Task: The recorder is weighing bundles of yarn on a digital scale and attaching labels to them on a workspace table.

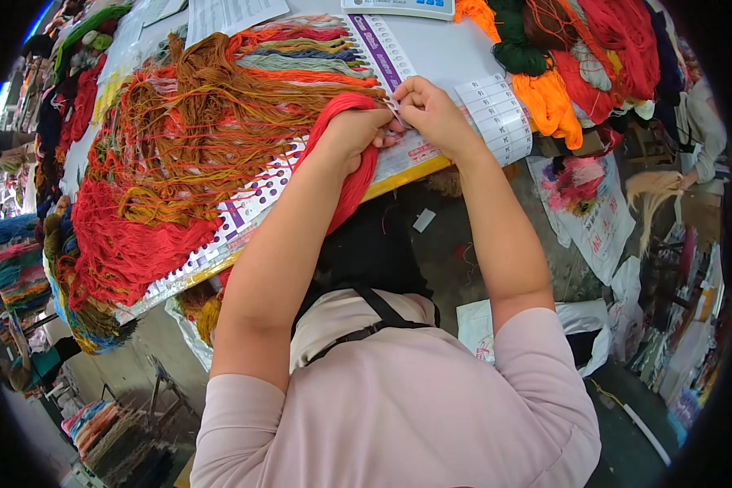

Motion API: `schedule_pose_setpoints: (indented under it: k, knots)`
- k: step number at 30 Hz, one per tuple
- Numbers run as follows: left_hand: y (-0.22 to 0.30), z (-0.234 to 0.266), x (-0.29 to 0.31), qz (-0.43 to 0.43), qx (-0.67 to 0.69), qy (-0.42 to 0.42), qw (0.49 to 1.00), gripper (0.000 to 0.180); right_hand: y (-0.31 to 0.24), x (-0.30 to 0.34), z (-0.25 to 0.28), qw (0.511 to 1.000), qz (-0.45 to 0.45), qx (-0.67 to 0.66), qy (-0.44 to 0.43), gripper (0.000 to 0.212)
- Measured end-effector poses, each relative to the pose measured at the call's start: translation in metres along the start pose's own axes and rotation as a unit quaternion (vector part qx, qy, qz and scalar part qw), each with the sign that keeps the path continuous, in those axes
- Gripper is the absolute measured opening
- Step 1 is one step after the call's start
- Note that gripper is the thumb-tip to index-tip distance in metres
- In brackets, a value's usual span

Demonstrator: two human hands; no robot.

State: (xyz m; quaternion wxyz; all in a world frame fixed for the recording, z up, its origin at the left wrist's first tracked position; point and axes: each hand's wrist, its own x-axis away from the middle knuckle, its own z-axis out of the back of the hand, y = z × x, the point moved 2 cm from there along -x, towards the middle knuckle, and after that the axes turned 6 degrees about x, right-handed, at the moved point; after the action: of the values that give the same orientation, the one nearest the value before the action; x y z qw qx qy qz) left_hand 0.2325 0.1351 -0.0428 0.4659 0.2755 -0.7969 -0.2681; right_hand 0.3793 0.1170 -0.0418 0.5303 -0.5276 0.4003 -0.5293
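Note:
My left hand (356, 134) is closed around a skein of red thread (351, 195), which loops over the wrist side and hangs past the table edge. Close beside it, my right hand (431, 114) is pinched shut, its fingertips meeting near the left hand's at the edge of a punched card. What lies between the right fingertips is too small to make out. The long white and purple card (372, 49) has a row of holes along its edges. Brown, red, orange and grey threads (195, 122) are looped through its holes and spread leftward over the table.
A sheet of printed labels (496, 118) lies right of my hands. Behind are an electronic scale (403, 6) and papers (232, 16). Orange, red and green yarn bundles (549, 102) crowd the right end. White plastic bags (590, 220) lie beyond the table edge. Another person's hand (687, 180) holds pale fibre.

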Motion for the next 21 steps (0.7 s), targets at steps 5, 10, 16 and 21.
schedule_pose_setpoints:
  k: [5, 10, 16, 21]
  knots:
    - [-0.006, -0.004, -0.004, -0.042, -0.074, 0.034, 0.996, 0.011, 0.013, -0.003, 0.006, 1.000, 0.013, 0.018, 0.005, 0.017]
    - [0.040, 0.034, 0.048, -0.074, 0.150, 0.000, 0.986, 0.008, -0.002, 0.003, 0.004, 0.999, -0.031, 0.034, -0.020, 0.018]
    - [0.042, 0.030, 0.047, 0.080, 0.185, -0.204, 0.958, 0.031, -0.002, 0.001, 0.004, 0.997, -0.062, -0.042, 0.028, 0.016]
    - [0.014, -0.005, 0.006, -0.008, -0.122, -0.059, 0.991, 0.014, -0.016, 0.007, 0.006, 0.991, 0.035, -0.126, 0.022, 0.019]
